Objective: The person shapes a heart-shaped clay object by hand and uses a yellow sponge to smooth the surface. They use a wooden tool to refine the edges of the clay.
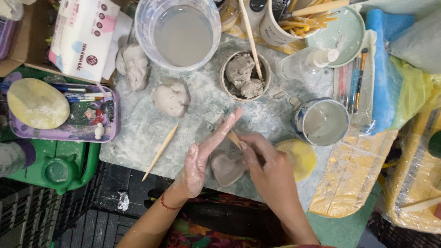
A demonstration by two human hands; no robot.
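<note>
Head view: a heart-shaped lump of grey clay lies at the near edge of a clay-smeared board on the desk, between the person's two hands. The left hand, coated in wet clay, rests against the heart's left side with its fingers pressed together and stretched straight out toward the far right. The right hand sits on the heart's right side, its fingers pinching a small wooden tool whose tip points to the far left, touching the left fingers.

Just right of the right hand is a round yellow sponge. Farther right stands a mug of cloudy water. On the far side of the board are a small bowl holding clay lumps with a wooden stick leaning in it, and a large clear tub of grey water. Two loose clay lumps lie to the left, and a thin pointed wooden stick lies slantwise near the left hand. At the far left sits a purple tray with a pale oval sponge and brushes.
</note>
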